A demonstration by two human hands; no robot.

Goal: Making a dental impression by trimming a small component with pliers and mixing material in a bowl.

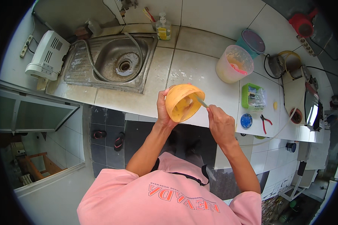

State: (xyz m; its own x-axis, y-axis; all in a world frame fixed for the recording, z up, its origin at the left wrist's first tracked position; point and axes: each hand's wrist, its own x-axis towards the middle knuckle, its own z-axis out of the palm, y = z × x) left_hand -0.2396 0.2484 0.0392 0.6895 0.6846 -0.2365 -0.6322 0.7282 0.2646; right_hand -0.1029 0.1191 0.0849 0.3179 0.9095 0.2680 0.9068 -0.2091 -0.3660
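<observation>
My left hand (163, 108) is wrapped around the side of an orange bowl (175, 96). The bowl is tilted, its mouth turned toward my right hand and me, and pale smears show on its inner wall. Between the fingers of my right hand (221, 123) is a thin grey-green utensil (201, 101). Its tip reaches inside the bowl; what kind of end it has is too small to tell. Both hands are held over the front edge of the tiled counter (187, 65).
To the left lies a steel sink (150, 63) with a hose (87, 54); a soap pump bottle (163, 28) stands behind. On the right are a pinkish bucket (229, 71), a teal container (248, 43), a green basket (245, 95), a blue lid (246, 120) and red pliers (264, 123).
</observation>
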